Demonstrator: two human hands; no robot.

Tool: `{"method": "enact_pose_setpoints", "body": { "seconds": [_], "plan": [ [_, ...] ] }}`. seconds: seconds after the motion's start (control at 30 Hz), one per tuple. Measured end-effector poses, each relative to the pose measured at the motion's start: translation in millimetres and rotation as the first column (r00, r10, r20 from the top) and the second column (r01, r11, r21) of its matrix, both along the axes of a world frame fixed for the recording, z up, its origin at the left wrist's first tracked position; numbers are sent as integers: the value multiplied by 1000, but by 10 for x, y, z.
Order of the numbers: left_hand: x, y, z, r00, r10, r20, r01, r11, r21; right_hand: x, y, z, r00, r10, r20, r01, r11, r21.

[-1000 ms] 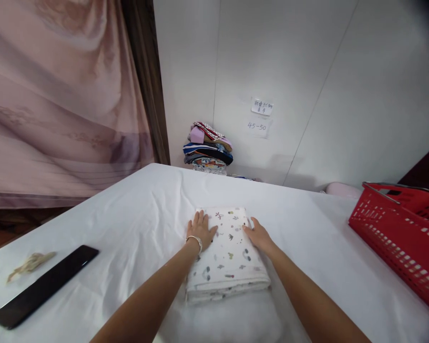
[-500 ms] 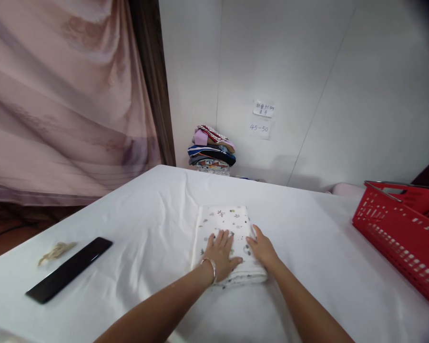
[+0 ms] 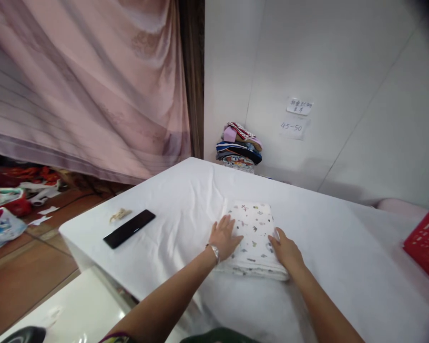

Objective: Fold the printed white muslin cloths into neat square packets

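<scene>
A white cloth with small printed motifs (image 3: 254,240) lies folded into a thick rectangle on the white-covered table (image 3: 329,267). My left hand (image 3: 224,237), with a bracelet at the wrist, rests on the cloth's left side, fingers stretched out. Along the right edge of the bundle lies my right hand (image 3: 286,247), its fingers extended and touching the side. Neither hand grips the fabric. The folded layers show at the near edge.
Left on the table are a black phone-like slab (image 3: 129,228) and a crumpled beige scrap (image 3: 120,215). A red basket (image 3: 427,243) stands at the right edge. Beyond the table rises a stack of folded fabrics (image 3: 239,148). A plastic bag (image 3: 3,229) sits on the floor.
My left hand has slid from the middle of the cloth to its left side. The right hand stays at the right edge. The view has swung left, bringing the floor into sight.
</scene>
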State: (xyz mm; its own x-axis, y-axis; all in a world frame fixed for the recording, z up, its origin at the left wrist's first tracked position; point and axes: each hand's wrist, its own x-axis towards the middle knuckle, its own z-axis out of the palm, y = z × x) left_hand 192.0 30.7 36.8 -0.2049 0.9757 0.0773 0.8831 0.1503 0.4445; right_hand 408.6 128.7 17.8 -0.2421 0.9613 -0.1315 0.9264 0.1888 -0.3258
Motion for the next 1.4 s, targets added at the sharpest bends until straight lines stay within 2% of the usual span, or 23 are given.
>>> {"method": "enact_pose_setpoints", "body": {
  "seconds": [0.1, 0.17, 0.23, 0.3, 0.4, 0.6, 0.7, 0.83, 0.93, 1.13, 1.23, 1.4],
  "plan": [
    [-125, -235, -171, 975, 164, 148, -163, 986, -17, 19, -30, 32, 997, 38, 65, -41, 998, 44],
    [-108, -358, -301, 954, 192, 229, -199, 980, 11, -14, -48, 56, 993, 87, 76, -97, 985, 144],
    [-42, -423, -394, 949, 181, 258, -204, 977, 63, -114, -68, 89, 981, 184, 58, -192, 946, 262],
    [23, -441, -434, 952, 163, 260, -194, 976, 96, -287, -92, 132, 950, 312, 18, -299, 889, 348],
    [71, -436, -433, 953, 149, 264, -184, 977, 113, -645, -124, 208, 888, 459, -40, -405, 820, 405],
    [87, -456, -440, 945, 146, 291, -192, 972, 139, -1400, -34, 307, 818, 563, -113, -446, 747, 493],
    [95, -463, -452, 947, 140, 289, -181, 976, 120, -1679, 74, 238, 845, 525, -101, -418, 766, 489],
    [104, -458, -472, 949, 128, 287, -164, 981, 106, -1850, 151, 14, 904, 425, 40, -417, 857, 304],
    [111, -456, -485, 951, 110, 288, -150, 982, 117, -1852, 170, -92, 912, 400, 90, -410, 888, 207],
    [98, -468, -477, 951, 78, 300, -112, 989, 99, -1804, 147, -41, 926, 378, -8, -373, 917, 144],
    [84, -479, -472, 952, 52, 301, -83, 992, 92, -1810, 92, -47, 934, 358, 13, -355, 920, 168],
    [66, -498, -475, 949, 33, 314, -65, 994, 91, -1746, 17, 6, 935, 355, -19, -351, 930, 110]
  ]
}}
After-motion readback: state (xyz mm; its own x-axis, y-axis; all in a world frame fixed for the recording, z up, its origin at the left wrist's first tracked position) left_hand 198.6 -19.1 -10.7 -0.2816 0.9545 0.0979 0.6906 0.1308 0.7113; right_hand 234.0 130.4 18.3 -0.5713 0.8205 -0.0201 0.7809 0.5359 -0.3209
